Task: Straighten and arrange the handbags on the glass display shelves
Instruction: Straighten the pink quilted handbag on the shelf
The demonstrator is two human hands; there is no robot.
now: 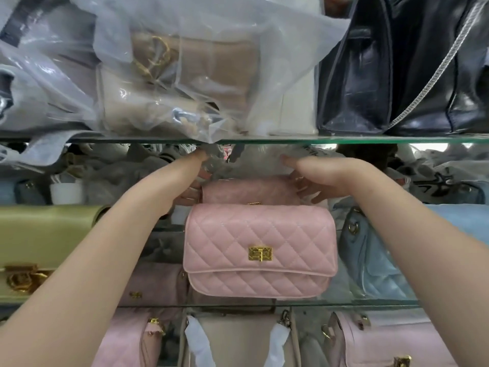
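Note:
A pink quilted handbag (260, 250) with a gold turn lock stands upright at the front of the middle glass shelf (397, 302). Right behind it sits a second pink bag (248, 190) under clear plastic. My left hand (191, 178) reaches past the front bag and grips the left end of that rear bag. My right hand (320, 176) holds its right end, fingers curled over the top. Both fingertips are partly hidden by crinkled plastic.
The upper glass shelf (344, 140) carries a tan bag in plastic wrap (169, 83) and a black leather bag (397, 75) with a silver chain. A yellow-green bag (34, 247) stands left, a light blue quilted bag (383, 255) right. More pink and beige bags fill the lower shelf.

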